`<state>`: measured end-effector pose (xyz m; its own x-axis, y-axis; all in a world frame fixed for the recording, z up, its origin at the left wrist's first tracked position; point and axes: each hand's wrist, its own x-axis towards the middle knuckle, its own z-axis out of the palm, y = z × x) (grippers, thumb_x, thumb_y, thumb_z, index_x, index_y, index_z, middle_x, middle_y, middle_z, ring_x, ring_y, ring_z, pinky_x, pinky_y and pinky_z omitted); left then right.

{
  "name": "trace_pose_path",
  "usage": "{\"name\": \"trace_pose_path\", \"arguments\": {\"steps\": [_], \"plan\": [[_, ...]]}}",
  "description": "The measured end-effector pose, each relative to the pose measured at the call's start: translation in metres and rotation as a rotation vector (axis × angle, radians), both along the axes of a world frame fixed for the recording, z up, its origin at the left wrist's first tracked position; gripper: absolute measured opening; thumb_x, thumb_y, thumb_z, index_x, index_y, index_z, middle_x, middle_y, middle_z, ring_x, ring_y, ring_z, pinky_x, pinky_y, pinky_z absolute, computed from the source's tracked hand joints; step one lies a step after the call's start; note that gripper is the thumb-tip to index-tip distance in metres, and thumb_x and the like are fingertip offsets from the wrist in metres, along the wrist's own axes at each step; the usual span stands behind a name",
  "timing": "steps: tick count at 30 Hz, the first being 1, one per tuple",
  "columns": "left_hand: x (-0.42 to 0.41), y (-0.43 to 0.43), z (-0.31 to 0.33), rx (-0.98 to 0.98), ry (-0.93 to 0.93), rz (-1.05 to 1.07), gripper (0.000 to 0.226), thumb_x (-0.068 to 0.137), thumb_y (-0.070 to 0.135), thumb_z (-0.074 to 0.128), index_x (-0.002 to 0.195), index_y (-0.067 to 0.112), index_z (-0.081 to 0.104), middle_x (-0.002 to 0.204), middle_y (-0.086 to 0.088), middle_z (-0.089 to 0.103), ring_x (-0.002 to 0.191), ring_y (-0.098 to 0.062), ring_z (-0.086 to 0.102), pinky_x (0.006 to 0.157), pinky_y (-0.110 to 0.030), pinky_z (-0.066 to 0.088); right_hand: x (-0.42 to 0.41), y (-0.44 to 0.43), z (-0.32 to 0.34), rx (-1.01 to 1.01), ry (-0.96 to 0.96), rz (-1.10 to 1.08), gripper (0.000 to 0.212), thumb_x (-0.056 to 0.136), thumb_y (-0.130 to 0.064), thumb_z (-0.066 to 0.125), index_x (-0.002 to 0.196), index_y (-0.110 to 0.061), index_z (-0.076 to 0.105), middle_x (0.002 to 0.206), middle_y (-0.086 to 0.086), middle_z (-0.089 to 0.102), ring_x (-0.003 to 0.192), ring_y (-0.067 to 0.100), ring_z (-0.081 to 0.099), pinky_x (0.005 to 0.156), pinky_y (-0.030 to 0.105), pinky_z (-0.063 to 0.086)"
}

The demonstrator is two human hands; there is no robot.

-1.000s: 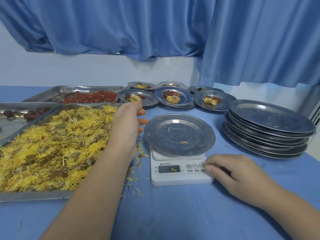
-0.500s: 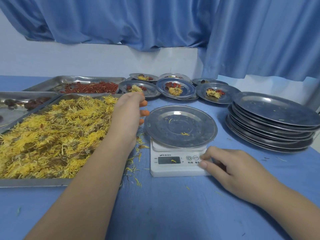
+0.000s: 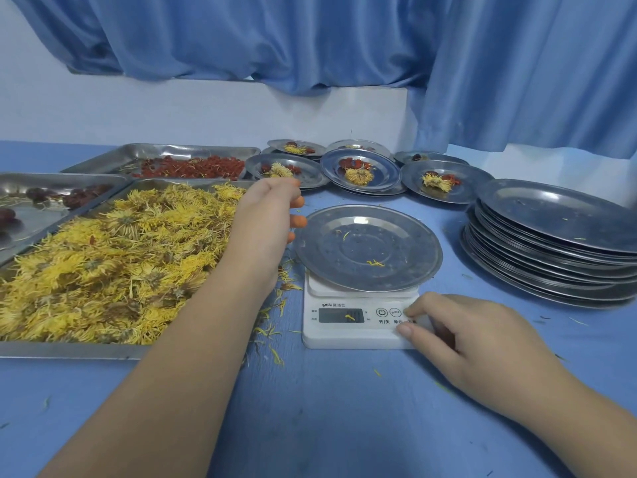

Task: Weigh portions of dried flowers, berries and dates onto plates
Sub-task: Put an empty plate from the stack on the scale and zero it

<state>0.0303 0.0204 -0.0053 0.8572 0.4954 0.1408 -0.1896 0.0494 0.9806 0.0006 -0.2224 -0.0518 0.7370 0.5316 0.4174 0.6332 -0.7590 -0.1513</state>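
Observation:
An empty steel plate (image 3: 368, 248) with a few yellow petals sits on the white digital scale (image 3: 344, 327). My left hand (image 3: 263, 222) hovers between the big tray of yellow dried flowers (image 3: 113, 267) and the plate's left rim, fingers loosely curled, nothing visibly held. My right hand (image 3: 472, 343) rests at the scale's right front corner, with a fingertip on the button area and the thumb on the front edge. A tray of red berries (image 3: 193, 167) lies behind the flowers. A tray of dark dates (image 3: 44, 201) lies at the far left.
Several filled plates (image 3: 360, 170) with flowers, berries and dates stand at the back by the wall. A tall stack of empty steel plates (image 3: 558, 243) is on the right. Loose petals litter the blue table (image 3: 327, 408) beside the scale.
Both hands stay almost in place; my right hand's fingertips remain on the scale's buttons. The camera has tilted, so everything sits a little differently in the picture.

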Motion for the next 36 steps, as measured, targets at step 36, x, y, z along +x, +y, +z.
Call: {"name": "trace_pose_path", "arguments": {"steps": [36], "plan": [[-0.014,-0.002,0.003,0.623,-0.005,0.008,0.014,0.092,0.022,0.055,0.101,0.029,0.062,0.091,0.015,0.059,0.076,0.002,0.053,0.062,-0.018,0.038,0.011,0.016,0.000,0.307,-0.134,0.101,0.037,0.079,-0.035,0.061,0.055,-0.029,0.033,0.049,-0.013,0.030,0.054,0.007,0.035,0.052,0.027,0.034]]}}
